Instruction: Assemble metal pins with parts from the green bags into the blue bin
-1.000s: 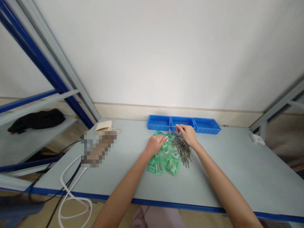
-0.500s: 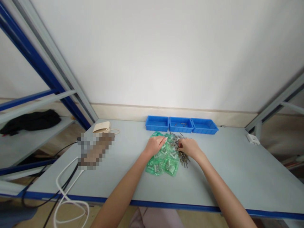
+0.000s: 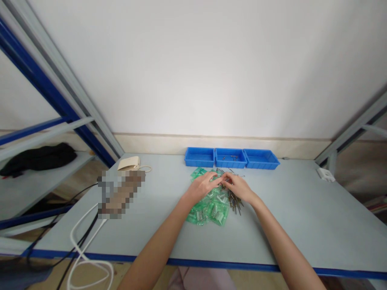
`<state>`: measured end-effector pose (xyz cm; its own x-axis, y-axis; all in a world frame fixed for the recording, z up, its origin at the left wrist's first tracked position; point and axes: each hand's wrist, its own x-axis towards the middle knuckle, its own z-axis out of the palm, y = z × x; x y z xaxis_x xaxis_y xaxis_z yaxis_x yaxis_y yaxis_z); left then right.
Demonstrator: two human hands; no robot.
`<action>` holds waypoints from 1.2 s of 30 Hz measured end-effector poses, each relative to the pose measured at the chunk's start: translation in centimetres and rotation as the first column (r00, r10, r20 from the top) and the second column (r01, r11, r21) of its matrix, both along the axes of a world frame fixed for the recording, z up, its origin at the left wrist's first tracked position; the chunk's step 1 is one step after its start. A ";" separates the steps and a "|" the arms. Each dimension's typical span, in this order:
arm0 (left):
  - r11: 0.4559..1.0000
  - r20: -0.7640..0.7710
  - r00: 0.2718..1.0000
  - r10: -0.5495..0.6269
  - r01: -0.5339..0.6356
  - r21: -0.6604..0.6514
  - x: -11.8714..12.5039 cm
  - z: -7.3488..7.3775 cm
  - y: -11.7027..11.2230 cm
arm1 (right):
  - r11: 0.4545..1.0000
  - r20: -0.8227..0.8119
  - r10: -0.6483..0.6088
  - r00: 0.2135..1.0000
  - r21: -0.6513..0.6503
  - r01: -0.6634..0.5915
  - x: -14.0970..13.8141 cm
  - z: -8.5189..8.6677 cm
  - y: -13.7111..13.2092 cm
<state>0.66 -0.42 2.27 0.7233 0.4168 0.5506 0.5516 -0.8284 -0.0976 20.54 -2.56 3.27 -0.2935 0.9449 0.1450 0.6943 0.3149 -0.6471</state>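
Note:
My left hand (image 3: 203, 187) is over small green plastic bags (image 3: 218, 212), which have pale pieces and metal parts inside. Close by, my right hand (image 3: 239, 187) reaches over a pile of long thin metal screws (image 3: 235, 204) lying against the bags' right side. The fingertips of both hands meet above the border between bags and screws. Both hands look closed in a pinch, but whatever lies between the fingers is too small and covered to name. Part of the screw pile is hidden beneath my right hand.
Behind the bags stand a left blue tray (image 3: 200, 162), a middle blue tray (image 3: 230, 164) with a few small metal parts, and a right blue tray (image 3: 262, 165). A cream box (image 3: 128, 163), white cable (image 3: 72, 231) and white adapter (image 3: 325, 174) are farther out.
My left hand has moved right and my right hand slightly left and up, so their fingertips now meet. Before, they were apart, with my right fingers in the screw pile.

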 end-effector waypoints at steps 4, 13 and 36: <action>0.999 -0.041 0.999 -0.034 0.035 0.031 0.3 0.2 -0.4 | 0.995 -0.122 0.084 0.989 -0.040 -0.090 0.2 -0.4 0.0; 0.999 -0.040 0.999 -0.028 0.030 0.042 0.1 0.6 -0.5 | 0.949 -0.406 0.113 0.907 -0.227 -0.220 -0.1 -0.6 -0.2; 0.997 -0.061 0.997 0.039 -0.035 0.064 0.0 0.0 0.3 | 0.998 -0.085 -0.065 0.994 0.002 0.066 -0.2 0.9 -0.9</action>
